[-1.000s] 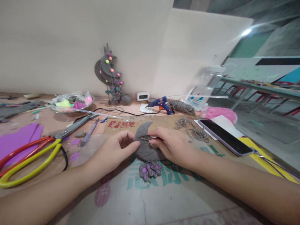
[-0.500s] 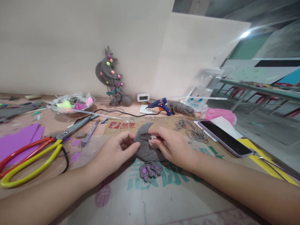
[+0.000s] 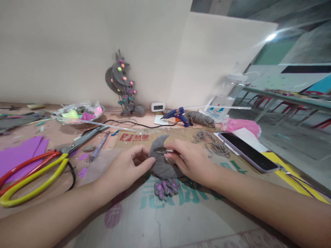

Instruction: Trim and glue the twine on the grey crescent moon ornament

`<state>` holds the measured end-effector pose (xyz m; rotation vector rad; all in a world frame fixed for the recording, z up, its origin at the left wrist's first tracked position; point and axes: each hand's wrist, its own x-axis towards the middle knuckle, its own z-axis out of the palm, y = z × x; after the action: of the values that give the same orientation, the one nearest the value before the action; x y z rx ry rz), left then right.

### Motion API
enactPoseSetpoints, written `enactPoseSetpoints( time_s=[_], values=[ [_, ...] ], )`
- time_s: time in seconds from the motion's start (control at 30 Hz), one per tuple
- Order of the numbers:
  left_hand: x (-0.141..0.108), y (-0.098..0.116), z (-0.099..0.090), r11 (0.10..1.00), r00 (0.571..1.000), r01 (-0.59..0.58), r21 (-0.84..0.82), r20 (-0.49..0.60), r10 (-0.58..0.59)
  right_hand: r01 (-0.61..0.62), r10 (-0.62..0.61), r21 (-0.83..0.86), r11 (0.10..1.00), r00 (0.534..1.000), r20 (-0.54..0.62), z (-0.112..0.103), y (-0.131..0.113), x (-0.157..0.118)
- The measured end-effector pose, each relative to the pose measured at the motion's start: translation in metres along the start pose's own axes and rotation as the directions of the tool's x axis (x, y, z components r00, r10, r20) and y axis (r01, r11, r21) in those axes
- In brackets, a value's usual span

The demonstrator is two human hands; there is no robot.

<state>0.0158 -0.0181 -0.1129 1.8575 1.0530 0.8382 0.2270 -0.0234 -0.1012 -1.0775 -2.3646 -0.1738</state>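
A crescent moon wrapped in grey yarn (image 3: pixel 162 166) lies on the covered cardboard in front of me. My left hand (image 3: pixel 133 164) grips its left edge between thumb and fingers. Over its right side, my right hand (image 3: pixel 190 160) pinches a slim pointed tool (image 3: pixel 160 150), dark with a pale shiny part near the fingertips. The tool's tip rests on or just over the yarn; its exact kind is unclear. Below the crescent sit several grey paw shapes with purple pads (image 3: pixel 167 188). My right palm hides part of the crescent's right edge.
Large scissors (image 3: pixel 67 148), purple sheets (image 3: pixel 22 156) and a pen (image 3: pixel 99 147) lie left. Behind are a bowl (image 3: pixel 77 121), a decorated moon ornament (image 3: pixel 120 77), a small clock (image 3: pixel 157 107) and a blue glue gun (image 3: pixel 178 115). Loose grey yarn (image 3: pixel 213 144) and a phone (image 3: pixel 248 152) lie right.
The pointed tool has shifted slightly right, with less of its dark tip showing over the crescent. Both hands stay almost where they were.
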Motion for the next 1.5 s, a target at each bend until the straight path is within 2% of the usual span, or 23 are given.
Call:
enactPoseSetpoints(
  time_s=[0.27, 0.47, 0.7, 1.03, 1.3, 1.5],
  values=[
    [0.0036, -0.0027, 0.0, 0.997, 0.999, 0.042, -0.057, 0.009, -0.042, -0.103, 0.102, 0.092, 0.99, 0.995, 0.012, 0.0002, 0.0005, 0.0014],
    [0.0055, -0.0047, -0.0006, 0.995, 0.999, 0.037, -0.09, -0.007, -0.038, -0.132, 0.133, 0.142, 0.981, 0.991, 0.001, -0.0006, 0.0015, -0.0011],
    [0.0022, -0.0027, -0.0007, 0.999, 0.999, 0.029, -0.039, -0.013, -0.03, -0.034, 0.033, 0.047, 0.998, 0.999, 0.012, 0.0005, 0.0005, -0.002],
    [0.0003, -0.002, 0.0006, 0.999, 1.0, -0.012, 0.035, -0.009, 0.012, -0.025, 0.025, -0.007, 1.0, 1.0, 0.004, 0.0004, -0.0014, -0.0029],
    [0.0007, -0.0026, 0.0015, 0.998, 1.0, 0.026, -0.049, 0.019, -0.025, 0.026, -0.027, -0.043, 0.999, 0.999, -0.021, -0.0005, -0.001, 0.0],
    [0.0019, -0.0026, 0.0002, 0.996, 0.999, 0.04, -0.082, 0.009, -0.039, -0.075, 0.076, 0.039, 0.996, 0.997, -0.015, -0.0008, -0.0004, 0.0]
  ],
)
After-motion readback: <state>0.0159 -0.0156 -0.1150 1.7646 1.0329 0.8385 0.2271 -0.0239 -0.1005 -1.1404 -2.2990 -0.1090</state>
